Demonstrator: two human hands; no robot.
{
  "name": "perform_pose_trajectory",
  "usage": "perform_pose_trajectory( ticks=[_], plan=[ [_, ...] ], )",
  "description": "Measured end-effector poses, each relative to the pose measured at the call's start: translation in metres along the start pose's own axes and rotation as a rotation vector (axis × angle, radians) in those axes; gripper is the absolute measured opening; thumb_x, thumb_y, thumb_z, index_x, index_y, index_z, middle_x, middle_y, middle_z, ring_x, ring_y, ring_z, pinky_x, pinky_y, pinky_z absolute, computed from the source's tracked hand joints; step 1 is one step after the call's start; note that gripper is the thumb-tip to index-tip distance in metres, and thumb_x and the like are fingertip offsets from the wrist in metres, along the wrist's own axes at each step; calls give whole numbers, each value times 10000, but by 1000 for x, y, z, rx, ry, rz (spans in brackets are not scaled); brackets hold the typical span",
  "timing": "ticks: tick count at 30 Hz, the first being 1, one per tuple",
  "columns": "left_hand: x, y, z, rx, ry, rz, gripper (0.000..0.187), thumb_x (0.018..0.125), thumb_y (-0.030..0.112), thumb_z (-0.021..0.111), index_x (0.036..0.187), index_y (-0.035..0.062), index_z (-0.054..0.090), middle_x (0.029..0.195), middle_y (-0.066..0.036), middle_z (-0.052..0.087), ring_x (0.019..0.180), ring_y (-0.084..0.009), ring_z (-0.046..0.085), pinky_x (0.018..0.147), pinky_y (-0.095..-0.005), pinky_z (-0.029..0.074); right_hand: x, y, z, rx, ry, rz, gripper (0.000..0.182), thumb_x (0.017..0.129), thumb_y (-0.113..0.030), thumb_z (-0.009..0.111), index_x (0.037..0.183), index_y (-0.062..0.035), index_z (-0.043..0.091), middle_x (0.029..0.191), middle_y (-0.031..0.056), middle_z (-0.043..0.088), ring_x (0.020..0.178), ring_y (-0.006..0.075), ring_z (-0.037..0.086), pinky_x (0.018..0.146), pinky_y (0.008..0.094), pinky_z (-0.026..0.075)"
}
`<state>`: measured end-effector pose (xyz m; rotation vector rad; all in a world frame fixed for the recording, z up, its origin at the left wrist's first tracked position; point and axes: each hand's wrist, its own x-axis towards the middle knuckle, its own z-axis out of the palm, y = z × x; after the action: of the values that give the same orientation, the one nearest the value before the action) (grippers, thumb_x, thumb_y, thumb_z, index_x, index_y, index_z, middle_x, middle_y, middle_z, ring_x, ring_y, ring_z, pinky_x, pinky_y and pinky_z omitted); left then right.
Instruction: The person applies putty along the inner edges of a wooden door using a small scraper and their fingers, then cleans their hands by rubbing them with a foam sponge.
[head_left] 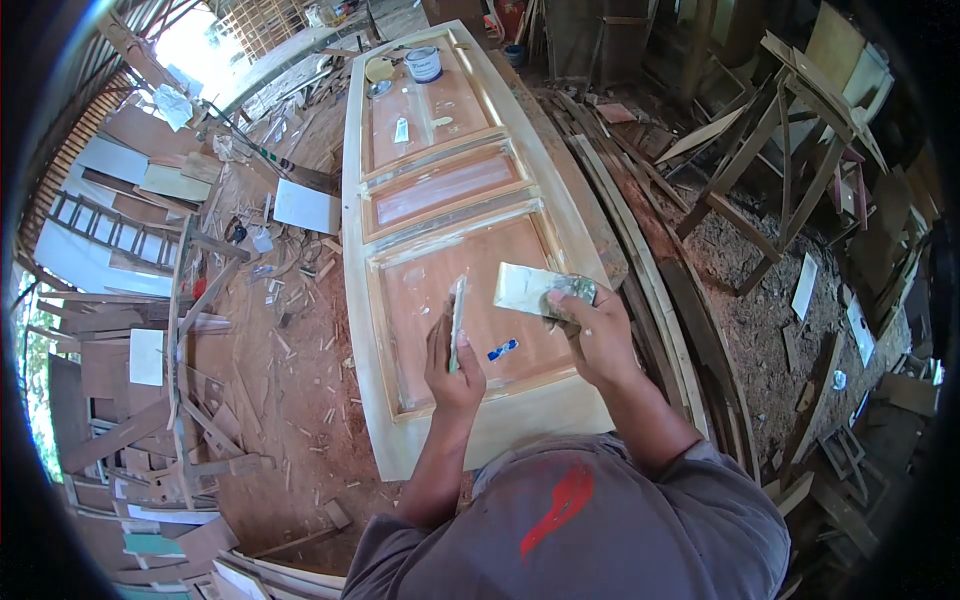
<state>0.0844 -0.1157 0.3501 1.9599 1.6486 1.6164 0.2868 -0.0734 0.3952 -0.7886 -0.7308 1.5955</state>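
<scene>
My left hand [456,378] is closed around a thin flat putty board [458,312], seen nearly edge-on, with whitish paste at its upper end. Between the thumb and fingers of my right hand [600,332] is a broad, pale putty scraper [526,288], smeared and dark near the grip. Both hands are above the lower panel of a wooden panelled door [365,350] that lies flat in front of me. White filler marks show along its frames. A small blue-and-white packet [503,350] lies on the panel between my hands.
At the door's far end stand a white tub [424,66] and a yellowish round lid [379,70]. A small white packet [402,130] lies nearby. Long planks [640,270] run along the right side. A wooden trestle [780,150] and scraps stand beyond; offcuts litter the left floor.
</scene>
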Motion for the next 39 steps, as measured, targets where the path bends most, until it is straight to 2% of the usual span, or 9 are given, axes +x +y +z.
perform_pose_trajectory(
  ticks=[1, 6, 18, 19, 22, 26, 30, 33, 39],
  plan=[
    [3, 4, -2, -23, 22, 13, 381, 1048, 30, 486, 1384, -118, 588, 1379, -281, 653, 1214, -447, 660, 1046, -488, 519, 3, 6, -4, 6, 38, 19, 133, 990, -35, 657, 1093, 41, 690, 967, 98, 742, 838, 163, 689, 752, 311, 534],
    [7, 3, 3, 106, 37, 248, 400, 1010, -2, 507, 1385, -103, 604, 1374, -276, 659, 1230, -423, 668, 1059, -490, 520, 4, 22, 8, 30, 65, 96, 155, 984, -32, 659, 1117, 40, 692, 987, 102, 741, 853, 168, 692, 754, 307, 533],
    [1, -31, -11, 205, -108, 307, 463, 855, -72, 651, 1312, -15, 696, 1379, -231, 655, 1245, -392, 661, 1058, -488, 536, 1, -11, -7, 98, -33, 47, 218, 967, -55, 696, 1167, 33, 697, 992, 81, 745, 878, 139, 684, 791, 298, 531],
    [2, -29, -14, 148, -62, 284, 367, 850, -74, 660, 1207, -18, 726, 1337, -207, 674, 1236, -384, 667, 1037, -490, 552, 5, -14, -18, 53, -18, 2, 230, 964, -60, 701, 1174, 34, 698, 990, 79, 744, 884, 136, 683, 795, 298, 532],
    [-2, -35, -22, -72, -30, 315, 258, 855, -50, 693, 1099, 16, 746, 1287, -185, 690, 1189, -353, 698, 1021, -484, 567, 21, -34, -45, -187, -194, -8, 243, 946, -80, 729, 1162, 32, 721, 954, 48, 738, 860, 121, 680, 799, 289, 529],
    [23, -6, -55, 182, -204, 555, 209, 856, 28, 751, 1050, 106, 764, 1177, -101, 732, 1116, -279, 731, 1012, -459, 579, 36, -62, -42, -668, -430, -108, 203, 939, -114, 736, 1091, 21, 749, 877, 16, 740, 767, 109, 661, 727, 280, 513],
    [36, 8, -68, 225, -311, 626, 197, 846, 102, 785, 1037, 155, 778, 1095, -34, 759, 1069, -231, 737, 1000, -438, 582, 51, -80, -26, -1016, -660, -232, 225, 852, -104, 723, 1052, -1, 742, 860, 134, 750, 762, 206, 703, 727, 357, 543],
    [40, 9, -67, 224, -333, 660, 186, 838, 106, 792, 1018, 151, 785, 1085, -29, 765, 1038, -225, 734, 1003, -440, 573, 59, -74, -14, -1007, -776, -320, 262, 809, -81, 700, 1057, -4, 742, 870, 185, 741, 792, 284, 731, 756, 387, 559],
    [42, -26, -72, 352, -212, 594, 190, 810, 54, 796, 993, 102, 795, 1068, -40, 768, 991, -235, 730, 972, -442, 567, 53, -61, -15, -1053, -1001, -41, 267, 858, -43, 722, 1121, -6, 741, 975, 125, 770, 871, 227, 727, 810, 372, 559]
  ],
)
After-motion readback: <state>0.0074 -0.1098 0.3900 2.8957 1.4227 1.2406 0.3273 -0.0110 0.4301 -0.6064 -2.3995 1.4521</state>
